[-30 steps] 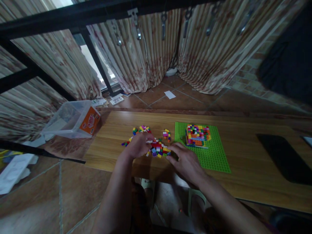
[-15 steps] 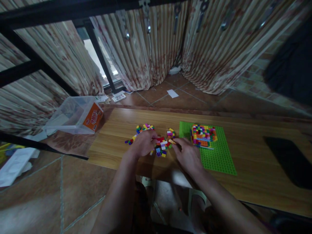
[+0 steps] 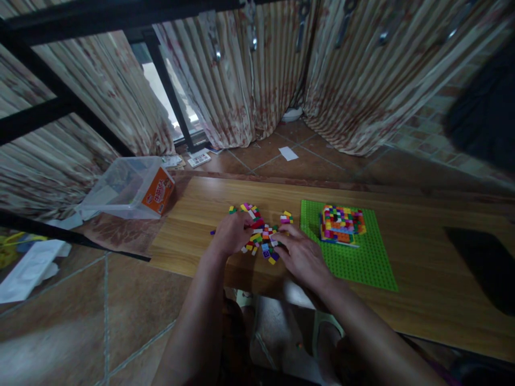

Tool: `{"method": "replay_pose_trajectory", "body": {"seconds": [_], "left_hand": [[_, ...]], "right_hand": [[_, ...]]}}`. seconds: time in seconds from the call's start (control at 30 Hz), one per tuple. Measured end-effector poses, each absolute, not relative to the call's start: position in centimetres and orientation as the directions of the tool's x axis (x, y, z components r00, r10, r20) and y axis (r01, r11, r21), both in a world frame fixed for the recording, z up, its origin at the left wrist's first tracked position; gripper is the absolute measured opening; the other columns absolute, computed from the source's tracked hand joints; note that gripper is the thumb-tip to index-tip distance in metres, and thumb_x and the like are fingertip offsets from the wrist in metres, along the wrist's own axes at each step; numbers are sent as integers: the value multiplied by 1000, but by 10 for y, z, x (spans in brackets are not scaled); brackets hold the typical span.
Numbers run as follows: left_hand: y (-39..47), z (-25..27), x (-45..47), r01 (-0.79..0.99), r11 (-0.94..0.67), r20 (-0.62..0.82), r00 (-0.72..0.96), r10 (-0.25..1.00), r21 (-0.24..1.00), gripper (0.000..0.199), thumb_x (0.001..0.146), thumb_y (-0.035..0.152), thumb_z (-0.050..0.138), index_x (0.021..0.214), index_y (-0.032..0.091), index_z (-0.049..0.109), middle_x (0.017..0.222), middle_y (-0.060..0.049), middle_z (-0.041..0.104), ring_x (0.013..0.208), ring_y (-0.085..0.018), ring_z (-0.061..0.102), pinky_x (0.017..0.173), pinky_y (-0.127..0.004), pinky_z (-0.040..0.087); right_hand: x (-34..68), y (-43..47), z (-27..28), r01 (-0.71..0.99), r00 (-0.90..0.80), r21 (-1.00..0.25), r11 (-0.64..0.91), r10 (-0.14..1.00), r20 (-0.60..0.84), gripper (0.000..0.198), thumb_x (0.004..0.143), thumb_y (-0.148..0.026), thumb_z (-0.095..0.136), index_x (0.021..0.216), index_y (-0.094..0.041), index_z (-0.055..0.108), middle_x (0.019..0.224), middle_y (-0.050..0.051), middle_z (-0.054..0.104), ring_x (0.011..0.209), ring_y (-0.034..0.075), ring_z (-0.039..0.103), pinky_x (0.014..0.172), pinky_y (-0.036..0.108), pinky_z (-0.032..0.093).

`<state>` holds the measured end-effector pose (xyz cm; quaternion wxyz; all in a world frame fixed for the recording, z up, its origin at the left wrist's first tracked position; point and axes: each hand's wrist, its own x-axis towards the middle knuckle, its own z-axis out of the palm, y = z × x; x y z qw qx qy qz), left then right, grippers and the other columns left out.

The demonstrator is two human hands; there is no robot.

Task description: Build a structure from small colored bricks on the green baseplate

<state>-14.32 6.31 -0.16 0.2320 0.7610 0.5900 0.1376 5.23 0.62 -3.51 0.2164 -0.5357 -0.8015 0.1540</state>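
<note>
Loose toy building bricks [image 3: 257, 237] of many colours lie in a spread on the wooden board between my hands. My left hand [image 3: 232, 234] rests at the left side of this spread, fingers curled down among the bricks; whatever its fingertips pinch is hidden. On the opposite side, my right hand [image 3: 302, 253] reaches in with thumb and fingers apart, close to a whitish brick [image 3: 274, 240]. Farther right, a boxy multicoloured brick build [image 3: 341, 224] stands on a green studded baseplate [image 3: 374, 265], apart from both hands.
A clear plastic bin [image 3: 120, 185] with an orange label stands off the board's left end. A dark flat object [image 3: 478, 262] lies on the wooden board [image 3: 418, 241] at right. Black metal bars [image 3: 92, 128] cross the upper left, before striped curtains [image 3: 229, 96].
My right hand has moved left into the bricks, and the golden-brown piece it held no longer shows. My left hand stays at the pile, where the bricks lie differently. The view has shifted slightly.
</note>
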Motion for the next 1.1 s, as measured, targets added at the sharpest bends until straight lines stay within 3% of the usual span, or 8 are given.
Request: {"method": "replay_pose_trajectory", "body": {"seconds": [0.17, 0.3, 0.47, 0.73, 1.1], "left_hand": [[62, -1, -143, 861, -209, -76, 274, 959, 464, 10, 77, 17, 63, 83, 19, 71, 83, -4, 73, 76, -18, 64, 67, -25, 42], [62, 1, -141, 863, -218, -62, 276, 959, 456, 11, 82, 19, 58, 79, 18, 69, 76, -3, 70, 69, -15, 61, 64, -24, 41], [62, 3, -140, 837, -250, -18, 295, 955, 487, 16, 84, 17, 52, 77, 17, 67, 74, -2, 68, 67, -13, 58, 63, -23, 39], [62, 2, -135, 807, -219, -10, 268, 963, 549, 18, 85, 17, 51, 84, 18, 69, 77, -2, 70, 68, -14, 59, 64, -23, 40], [62, 2, -130, 779, -235, -22, 304, 953, 581, 19, 86, 19, 51, 90, 18, 69, 85, -5, 72, 74, -15, 63, 68, -24, 44]], "right_hand": [[54, 10, -33, 798, -326, -479, 366, 930, 168, 19, 87, -20, 58, 102, -23, 69, 110, 7, 61, 101, 22, 59, 87, 35, 48], [55, 10, -31, 809, -327, -463, 363, 932, 158, 16, 88, -20, 56, 99, -21, 68, 104, 6, 62, 100, 22, 59, 87, 34, 47], [62, 8, -33, 789, -351, -478, 386, 922, 165, 17, 89, -16, 53, 97, -21, 67, 105, 6, 61, 98, 20, 58, 87, 34, 47], [53, 12, -35, 756, -396, -473, 453, 891, 220, 31, 87, -12, 52, 112, -25, 65, 115, 7, 56, 107, 22, 56, 91, 36, 47], [44, 24, -30, 806, -376, -421, 415, 910, 176, 19, 86, -16, 59, 103, -19, 66, 102, 7, 61, 101, 22, 55, 91, 36, 46]]}}
